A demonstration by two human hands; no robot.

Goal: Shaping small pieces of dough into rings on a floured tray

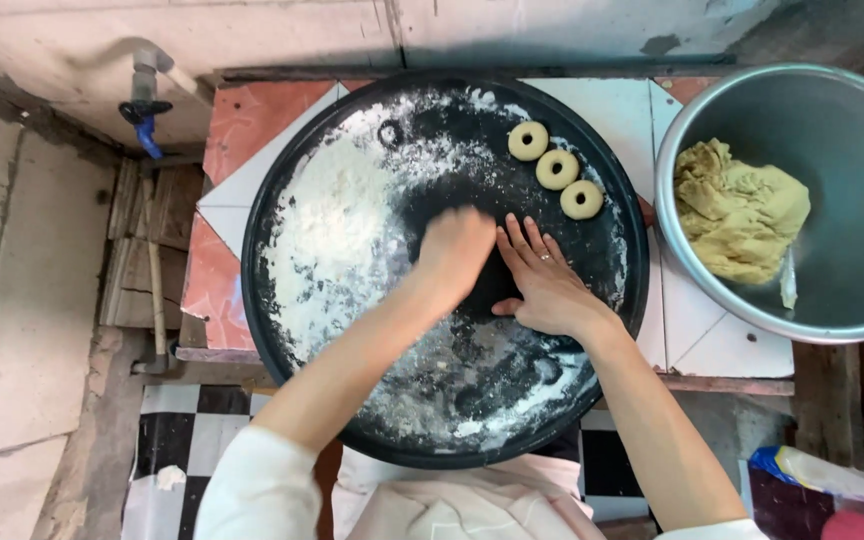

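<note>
Dough work fills the middle of a big round black tray (282,300), which rests on a small tiled worktop (252,130) of red and white tiles. The left hand (455,250) lies palm down near the tray's centre, blurred; its fingers look curled or drawn together, but whether they grip anything cannot be told. The right hand (542,280) lies flat just beside it, almost touching, with the fingers pressed together and stretched toward the tray's far edge, the thumb angled out toward the left hand. A ring shows on one finger. Whatever dough may sit beneath the palms is hidden.

A heap of white flour (332,220) covers the tray's left half, and thinner dustings trail toward its near edge. Three pale dough rings (556,169) sit in a slanted row by the tray's far right edge, close to one another and well apart from the hands.

At the worktop's right edge stands a round metal bowl (852,130), just beside the tray, holding a rough lump of yellowish dough (737,210). A tap with a blue handle (144,115) juts from the wall beyond the worktop's far left corner.
</note>
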